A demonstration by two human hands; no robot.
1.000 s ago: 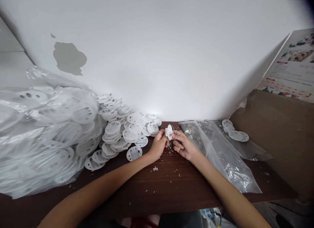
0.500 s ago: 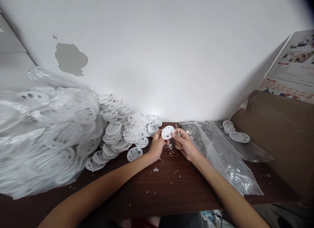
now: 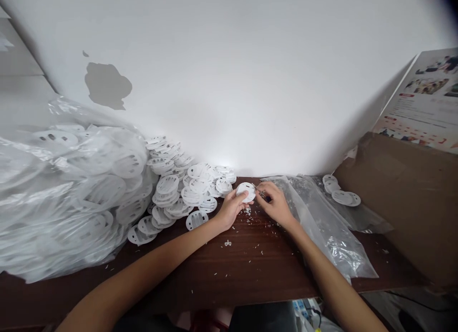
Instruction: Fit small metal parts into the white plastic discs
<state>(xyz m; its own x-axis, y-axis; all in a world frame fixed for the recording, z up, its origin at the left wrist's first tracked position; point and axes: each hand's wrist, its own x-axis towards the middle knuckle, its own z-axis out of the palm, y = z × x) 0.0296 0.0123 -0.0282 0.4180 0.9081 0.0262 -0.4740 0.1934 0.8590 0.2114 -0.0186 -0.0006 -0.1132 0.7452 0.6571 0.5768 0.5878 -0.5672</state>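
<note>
The left hand [image 3: 231,212] pinches a white disc [image 3: 246,191], thumb across its face, tilting it toward the head camera, probably to steady it and keep its slots in view. The right hand [image 3: 277,203], fingers bunched, pinches a thin tool [image 3: 259,191] at the disc's right edge; whether the tip touches is too small to tell. Both hands are just above the tabletop [image 3: 268,274], over small white scraps [image 3: 248,211]. A pile of discs [image 3: 166,185] lies near the left hand, likely for easy reach, beside a bulging clear bag [image 3: 89,193].
</note>
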